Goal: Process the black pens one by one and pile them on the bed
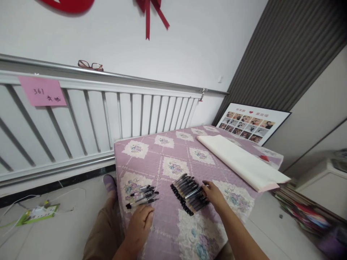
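On the purple flowered bedspread [168,200], a row of black-capped pens [187,195] lies side by side, slightly slanted. One pen with a clear barrel [193,193] rests across the top of that row. My right hand [214,195] is at the row's right end, its fingers closed on the end of this pen. To the left lies a smaller loose group of pens [143,195], pointing roughly the same way. My left hand [139,220] rests just below that group with fingers curled; what they may hold is hidden.
A folded cream sheet [238,159] lies at the right, before a photo board [252,124]. A white radiator [151,112] runs behind, carrying glasses [90,65] and a pink note [42,91]. A power strip [38,213] with cables is on the floor, left.
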Demonstrator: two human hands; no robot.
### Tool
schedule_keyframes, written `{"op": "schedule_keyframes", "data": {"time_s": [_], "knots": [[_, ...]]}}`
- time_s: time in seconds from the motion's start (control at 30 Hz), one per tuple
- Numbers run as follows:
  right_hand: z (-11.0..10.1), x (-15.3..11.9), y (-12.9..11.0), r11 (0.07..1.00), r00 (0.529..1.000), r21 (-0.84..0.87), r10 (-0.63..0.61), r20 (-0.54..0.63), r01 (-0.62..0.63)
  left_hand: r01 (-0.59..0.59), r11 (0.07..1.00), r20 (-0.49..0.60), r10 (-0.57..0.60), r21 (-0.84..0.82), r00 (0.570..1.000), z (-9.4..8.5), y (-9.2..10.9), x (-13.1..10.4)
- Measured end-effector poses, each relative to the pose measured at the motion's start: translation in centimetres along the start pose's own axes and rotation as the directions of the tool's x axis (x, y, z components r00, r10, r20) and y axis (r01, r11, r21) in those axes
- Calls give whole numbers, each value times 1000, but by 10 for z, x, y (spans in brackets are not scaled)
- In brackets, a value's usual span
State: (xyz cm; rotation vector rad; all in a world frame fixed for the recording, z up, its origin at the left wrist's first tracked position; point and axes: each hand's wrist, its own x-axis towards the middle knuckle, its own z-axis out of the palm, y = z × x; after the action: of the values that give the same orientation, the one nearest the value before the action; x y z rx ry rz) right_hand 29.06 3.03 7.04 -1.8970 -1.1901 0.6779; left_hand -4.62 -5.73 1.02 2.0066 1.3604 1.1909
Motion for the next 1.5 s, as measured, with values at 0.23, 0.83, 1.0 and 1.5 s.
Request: {"op": "schedule_keyframes", "data": {"time_s": [0.23,0.83,1.0,1.5], "knots": [[6,12,6,996,1000,-89,-2,-5,2,10,1000,12,-10,-6,1000,-1,0,1],[32,-30,-29,912,929,-181,-365,56,369,-5,995,-90,14,103,996,4,-5,0],[84,-83,-41,804,797,-81,-561,222,589,51,954,-165,-2,297,986,5,-1,0],[152,-127,-37,679,749,-315,-606,268,663,165,907,-115,-130,388,985,6,10,7]]}}
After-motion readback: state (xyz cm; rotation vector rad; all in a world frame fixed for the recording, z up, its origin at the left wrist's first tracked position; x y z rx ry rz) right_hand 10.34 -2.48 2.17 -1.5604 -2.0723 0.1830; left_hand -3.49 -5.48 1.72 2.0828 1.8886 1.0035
